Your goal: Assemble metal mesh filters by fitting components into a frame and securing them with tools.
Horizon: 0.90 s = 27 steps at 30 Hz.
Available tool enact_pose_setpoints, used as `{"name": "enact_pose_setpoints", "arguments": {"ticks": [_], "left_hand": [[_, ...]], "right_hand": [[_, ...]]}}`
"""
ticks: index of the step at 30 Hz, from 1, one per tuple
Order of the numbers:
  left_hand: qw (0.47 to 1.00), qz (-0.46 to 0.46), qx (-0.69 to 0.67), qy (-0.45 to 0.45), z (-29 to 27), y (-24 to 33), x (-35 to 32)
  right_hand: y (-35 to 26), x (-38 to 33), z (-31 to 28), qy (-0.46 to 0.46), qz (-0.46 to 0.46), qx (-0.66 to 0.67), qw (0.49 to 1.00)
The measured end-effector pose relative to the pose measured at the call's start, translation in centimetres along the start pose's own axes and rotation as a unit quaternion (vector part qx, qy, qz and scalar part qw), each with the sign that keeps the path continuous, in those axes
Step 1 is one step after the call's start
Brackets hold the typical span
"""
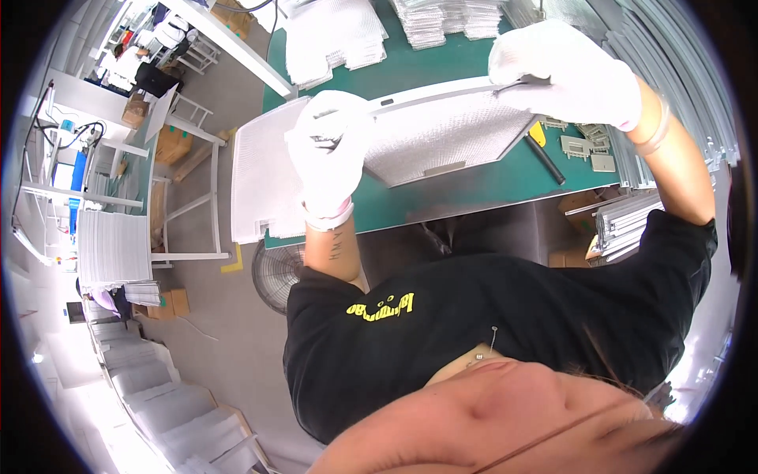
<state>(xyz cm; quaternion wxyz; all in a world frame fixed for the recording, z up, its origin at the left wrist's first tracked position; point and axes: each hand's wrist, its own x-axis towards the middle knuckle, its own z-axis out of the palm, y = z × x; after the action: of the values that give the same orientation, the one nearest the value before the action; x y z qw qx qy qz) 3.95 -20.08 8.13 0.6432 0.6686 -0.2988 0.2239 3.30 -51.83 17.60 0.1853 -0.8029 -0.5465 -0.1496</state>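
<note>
Both of my hands wear white gloves. Between them, tilted above the green table, is a silvery panel (454, 130) with a dimpled surface and a pale strip (434, 93) along its far edge. My left hand (332, 146) is closed at the panel's left end, its fingers curled together. At the far right corner, my right hand (564, 75) pinches the end of the strip between thumb and fingers. A black-handled tool with a yellow part (546, 158) lies just right of the panel, and small beige plastic pieces (584, 147) lie beyond it.
White sheets (264, 170) overhang the left side of the green table (395, 209). Stacks of silvery sheets (335, 39) stand at the back. Long metal strips (671, 79) line the right. A fan (276, 276) stands below the left corner. White racks (185, 197) are farther left.
</note>
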Motion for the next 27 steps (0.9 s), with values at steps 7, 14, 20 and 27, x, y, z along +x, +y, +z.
{"name": "enact_pose_setpoints", "arguments": {"ticks": [7,14,20,27], "left_hand": [[0.966,0.118,-0.045,0.226,1.9,-2.0,-1.1],[0.937,0.197,0.067,0.28,3.3,-2.7,0.0],[0.951,0.083,0.085,0.284,4.4,-2.6,-1.2],[0.892,0.2,0.309,0.264,2.0,-4.4,-0.6]], "right_hand": [[-0.2,1.9,0.1,-0.054,0.019,0.009,0.998],[0.3,3.0,1.0,-0.073,0.141,0.027,0.987],[-0.9,3.5,1.3,-0.058,0.1,-0.008,0.993],[-0.4,3.7,1.9,-0.027,0.067,-0.008,0.997]]}}
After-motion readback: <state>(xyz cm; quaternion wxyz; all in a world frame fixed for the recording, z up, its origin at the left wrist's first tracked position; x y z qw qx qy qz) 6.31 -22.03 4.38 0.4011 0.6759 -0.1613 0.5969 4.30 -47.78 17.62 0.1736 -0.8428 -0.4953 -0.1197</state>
